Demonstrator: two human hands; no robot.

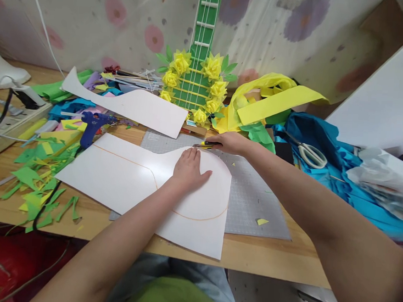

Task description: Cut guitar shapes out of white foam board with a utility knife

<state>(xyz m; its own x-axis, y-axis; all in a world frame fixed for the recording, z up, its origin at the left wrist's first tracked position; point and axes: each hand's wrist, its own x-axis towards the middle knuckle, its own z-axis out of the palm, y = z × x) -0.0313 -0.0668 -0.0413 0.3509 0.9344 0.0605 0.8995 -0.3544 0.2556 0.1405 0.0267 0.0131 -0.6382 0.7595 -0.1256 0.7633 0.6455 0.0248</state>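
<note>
A white foam board (116, 178) with an orange curved outline lies partly on a grey cutting mat (253, 200). My left hand (189, 168) rests flat on the board, fingers together and thumb spread out. At the board's far, curved edge my right hand (228, 142) is closed round a utility knife (209, 144) with a yellow and black handle. The knife's tip lies close to that edge, just beyond my left fingertips; whether the blade touches the board I cannot tell. Behind the board sits a separate white offcut (135, 107) with a curved side.
A green paper guitar (194, 88) with yellow flowers stands at the back. Left are a blue glue gun (94, 127), green paper scraps (35, 181) and a power strip (13, 124). Right are scissors (311, 155) on blue paper (337, 179) and yellow paper (280, 103).
</note>
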